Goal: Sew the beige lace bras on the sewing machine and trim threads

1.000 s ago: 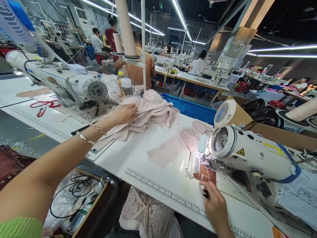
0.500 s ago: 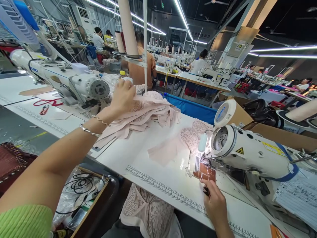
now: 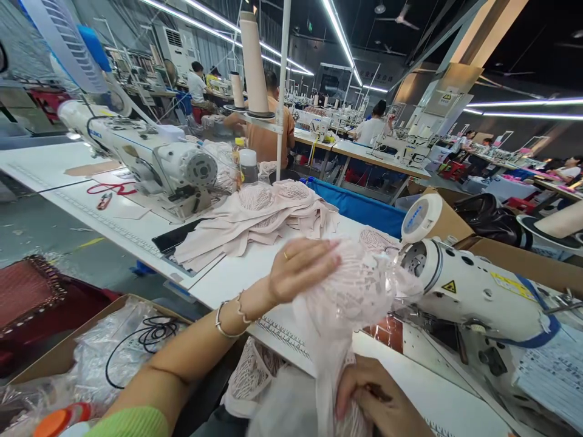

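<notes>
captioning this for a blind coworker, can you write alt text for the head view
A person's left hand and right hand handle a motion-blurred, pale pink lace garment beside a white sewing machine. A pile of similar garments lies on the white table beyond, near a second machine. Behind, other people are among more machines.

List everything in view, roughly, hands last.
table: one, white, centre
lace piece: one, pale pink, lower centre
lace pile: one, pale pink, on table
left machine: one, white, on table
right machine: one, white, right
stand cones: two, beige, upper centre
snips: one, red, table left
lap fabric: uncounted, pale pink, below table
box: one, brown, lower left
fan: one, blue-white, upper left
far machines: many, white, background
co-workers: several, varied clothing, background
left hand: one, bare, against lace piece
right hand: one, bare, gripping lace piece
</notes>
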The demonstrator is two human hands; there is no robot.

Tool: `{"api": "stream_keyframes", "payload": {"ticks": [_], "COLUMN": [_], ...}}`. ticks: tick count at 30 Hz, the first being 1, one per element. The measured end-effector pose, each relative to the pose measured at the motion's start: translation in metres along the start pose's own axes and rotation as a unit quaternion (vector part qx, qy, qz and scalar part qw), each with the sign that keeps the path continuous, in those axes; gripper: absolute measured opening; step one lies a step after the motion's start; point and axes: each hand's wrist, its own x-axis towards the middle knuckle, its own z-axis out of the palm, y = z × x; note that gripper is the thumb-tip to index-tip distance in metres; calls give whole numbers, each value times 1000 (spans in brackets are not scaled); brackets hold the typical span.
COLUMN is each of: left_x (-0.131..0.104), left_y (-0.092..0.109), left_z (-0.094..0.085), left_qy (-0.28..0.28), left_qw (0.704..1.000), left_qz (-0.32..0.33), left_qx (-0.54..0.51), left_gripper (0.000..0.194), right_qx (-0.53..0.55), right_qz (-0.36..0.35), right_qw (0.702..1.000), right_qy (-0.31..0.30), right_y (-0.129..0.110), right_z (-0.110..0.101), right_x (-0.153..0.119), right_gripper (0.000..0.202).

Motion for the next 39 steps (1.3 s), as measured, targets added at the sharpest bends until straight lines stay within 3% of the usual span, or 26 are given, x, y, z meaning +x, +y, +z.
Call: {"api": "stream_keyframes", "payload": {"ticks": [2,5,7,8,9,10,12,15,16,18,20,23,27,31,34,36,39], "left_x": [3,-16,-45,-61,-76,-89,-105,-107,-104,-99,-97,-99,-101,-95,-91,-90,-89], "left_y": [-9,-5,15,29,44,59,84,101,101,96,90,86,85,82,76,72,69], "left_z": [9,24,33,37,41,43,46,44,43,42,43,46,46,42,44,47,48], "left_qy": [-6,-126,-195,-230,-283,-311,-319,-218,-182,-150,-172,-221,-273,-303,-338,-375,-426], "left_qw": [997,969,956,951,928,891,788,614,573,538,537,565,603,611,656,697,734], "left_qz": [-70,-203,-216,-204,-193,-189,-279,-465,-496,-509,-492,-479,-467,-451,-411,-367,-307], "left_qx": [43,65,20,-23,-149,-271,-447,-600,-626,-656,-663,-635,-587,-575,-535,-489,-430], "left_gripper": [51,43,12,22,32,32,36,47,48,51,53,60,67,63,61,59,53], "right_qx": [-30,-81,-82,-72,-57,-43,-32,-71,-90,-122,-127,-53,95,90,54,39,27], "right_qz": [50,85,92,93,91,84,67,89,106,132,137,141,182,190,189,180,160], "right_qw": [997,991,988,985,981,975,956,908,891,875,885,910,903,894,907,929,957], "right_qy": [43,69,94,124,162,203,285,402,432,450,425,387,377,396,373,320,238], "right_y": [11,37,52,58,62,65,70,77,80,86,87,83,76,76,77,77,77], "right_z": [2,3,8,13,18,24,37,49,50,47,42,39,46,51,50,47,41], "right_x": [-2,-6,-6,-6,-4,-3,1,4,4,5,6,8,13,17,17,16,15], "right_gripper": [45,33,31,33,36,40,46,41,39,39,46,57,61,62,67,67,65]}}
